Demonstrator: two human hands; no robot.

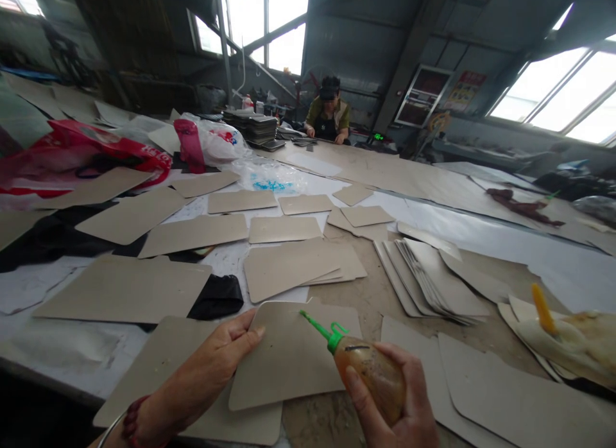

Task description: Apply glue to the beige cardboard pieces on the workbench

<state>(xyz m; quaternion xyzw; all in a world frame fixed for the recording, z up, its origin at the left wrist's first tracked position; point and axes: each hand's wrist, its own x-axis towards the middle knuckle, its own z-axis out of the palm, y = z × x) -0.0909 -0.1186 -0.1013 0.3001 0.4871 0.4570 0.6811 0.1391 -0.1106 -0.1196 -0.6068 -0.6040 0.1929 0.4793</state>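
Between thumb and fingers, my left hand [235, 348] grips the left edge of a beige board panel [283, 364], tilted slightly above other panels. A glue bottle [373, 374] with amber contents and a green nozzle is wrapped in my right hand [399, 396]. The nozzle tip points left, over the upper part of the panel; whether it touches the surface I cannot tell. Beneath the held panel lie another large panel [163, 352] and part of the brown work surface.
Many beige panels cover the table, with a leaning stack [428, 278] at right. A stained bag with a yellow nozzle [543, 310] lies far right. Red plastic bags [86, 153] sit at left. Across the table a person [330, 114] works near a dark stack [253, 127].
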